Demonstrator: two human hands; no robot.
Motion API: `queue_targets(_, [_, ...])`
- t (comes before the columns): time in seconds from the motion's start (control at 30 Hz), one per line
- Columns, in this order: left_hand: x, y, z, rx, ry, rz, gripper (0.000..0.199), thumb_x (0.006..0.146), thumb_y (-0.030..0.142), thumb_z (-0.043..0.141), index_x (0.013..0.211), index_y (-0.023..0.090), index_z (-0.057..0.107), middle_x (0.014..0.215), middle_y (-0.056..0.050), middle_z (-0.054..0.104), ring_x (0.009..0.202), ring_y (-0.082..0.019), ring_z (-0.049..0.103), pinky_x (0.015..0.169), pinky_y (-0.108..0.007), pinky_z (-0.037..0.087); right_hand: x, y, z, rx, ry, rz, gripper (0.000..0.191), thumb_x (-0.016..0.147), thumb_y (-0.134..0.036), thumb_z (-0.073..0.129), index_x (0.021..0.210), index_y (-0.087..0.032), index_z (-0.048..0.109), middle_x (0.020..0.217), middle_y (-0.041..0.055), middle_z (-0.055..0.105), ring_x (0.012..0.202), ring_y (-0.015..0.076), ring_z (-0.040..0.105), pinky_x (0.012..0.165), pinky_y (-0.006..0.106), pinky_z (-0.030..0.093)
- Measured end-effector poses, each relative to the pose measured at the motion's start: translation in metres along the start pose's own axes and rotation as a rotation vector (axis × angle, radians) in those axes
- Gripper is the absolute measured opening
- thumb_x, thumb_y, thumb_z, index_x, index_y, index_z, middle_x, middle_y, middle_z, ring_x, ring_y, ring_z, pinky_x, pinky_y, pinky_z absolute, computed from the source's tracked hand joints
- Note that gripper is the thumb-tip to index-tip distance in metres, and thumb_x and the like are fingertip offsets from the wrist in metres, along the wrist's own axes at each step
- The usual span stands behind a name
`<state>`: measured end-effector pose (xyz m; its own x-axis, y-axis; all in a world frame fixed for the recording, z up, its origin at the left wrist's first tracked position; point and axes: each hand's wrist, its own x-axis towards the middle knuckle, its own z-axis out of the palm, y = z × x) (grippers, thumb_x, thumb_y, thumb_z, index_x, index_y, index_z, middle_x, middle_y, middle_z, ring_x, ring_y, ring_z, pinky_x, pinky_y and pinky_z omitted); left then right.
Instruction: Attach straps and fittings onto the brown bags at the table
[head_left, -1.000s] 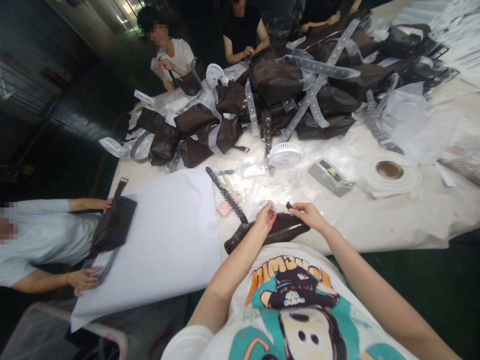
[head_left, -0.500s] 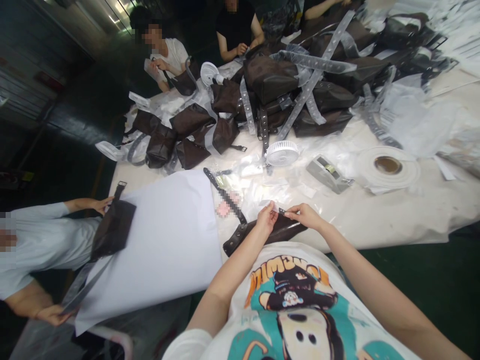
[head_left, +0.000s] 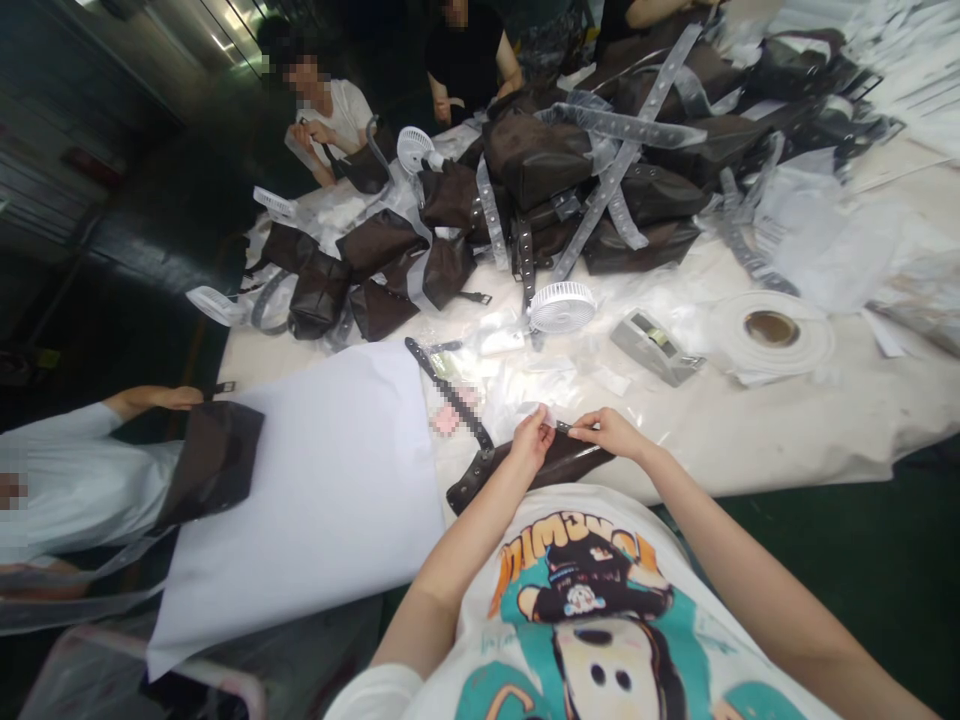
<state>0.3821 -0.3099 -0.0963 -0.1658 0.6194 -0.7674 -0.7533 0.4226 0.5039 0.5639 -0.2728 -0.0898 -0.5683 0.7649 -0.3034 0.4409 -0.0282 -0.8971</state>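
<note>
A dark brown bag (head_left: 574, 458) lies at the table's front edge, right before my body. Its studded strap (head_left: 450, 392) stretches away to the upper left across the table. My left hand (head_left: 534, 440) is closed over the bag, with a small piece of clear plastic film (head_left: 529, 410) at its fingertips. Between the fingers of my right hand (head_left: 606, 432) is the end of a narrow dark strap (head_left: 564, 427), pinched just to the right of my left fingertips. My left forearm hides part of the bag.
Brown bags (head_left: 536, 150) with film-wrapped straps are heaped at the back. A white fan (head_left: 562, 306), a grey tape dispenser (head_left: 656, 348) and a large white roll (head_left: 810, 340) stand beyond my hands. At left, a co-worker holds another bag (head_left: 217, 460) beside a white sheet (head_left: 337, 480).
My hands have barely moved. The co-worker at left has drawn their bag slightly left and lower, and its film-wrapped strap has swung left. My view has shifted a little.
</note>
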Motion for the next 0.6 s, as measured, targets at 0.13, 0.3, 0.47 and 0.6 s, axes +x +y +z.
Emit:
queue_targets(0.13, [-0.002, -0.002, -0.002, 0.078, -0.043, 0.035, 0.036, 0.063, 0.036, 0.091, 0.075, 0.016, 0.064, 0.070, 0.000, 0.066, 0.063, -0.008, 0.059, 0.064, -0.020, 0.047, 0.001, 0.002, 0.001, 0.024, -0.007, 0.001, 0.041, 0.079, -0.055, 0.065, 0.083, -0.017, 0.079, 0.078, 0.0044, 0.076, 0.075, 0.0234, 0.066, 0.071, 0.033, 0.049])
queue_targets(0.3, [-0.005, -0.007, -0.003, 0.215, -0.123, 0.079, 0.042, 0.055, 0.042, 0.093, 0.068, 0.015, 0.064, 0.066, 0.001, 0.064, 0.064, -0.009, 0.059, 0.070, -0.023, 0.048, 0.003, 0.007, 0.004, 0.037, 0.106, 0.019, 0.043, 0.078, -0.056, 0.066, 0.093, -0.017, 0.076, 0.077, 0.0047, 0.074, 0.074, 0.0225, 0.065, 0.073, 0.034, 0.050])
queue_targets(0.47, [-0.011, -0.013, 0.000, 0.373, -0.213, 0.086, 0.041, 0.050, 0.040, 0.095, 0.068, 0.013, 0.070, 0.064, -0.002, 0.067, 0.064, -0.012, 0.060, 0.069, -0.025, 0.046, -0.006, 0.006, 0.000, 0.065, 0.162, -0.079, 0.051, 0.078, -0.048, 0.069, 0.121, -0.020, 0.066, 0.088, 0.0035, 0.073, 0.088, 0.0232, 0.067, 0.092, 0.040, 0.049])
queue_targets(0.6, [-0.015, -0.020, 0.004, 0.540, -0.355, 0.130, 0.037, 0.053, 0.036, 0.093, 0.078, 0.013, 0.076, 0.071, -0.005, 0.073, 0.066, -0.015, 0.062, 0.068, -0.027, 0.046, -0.023, 0.007, -0.009, 0.089, 0.291, -0.122, 0.045, 0.084, -0.044, 0.062, 0.125, -0.024, 0.063, 0.112, 0.0079, 0.071, 0.111, 0.0273, 0.063, 0.102, 0.047, 0.044])
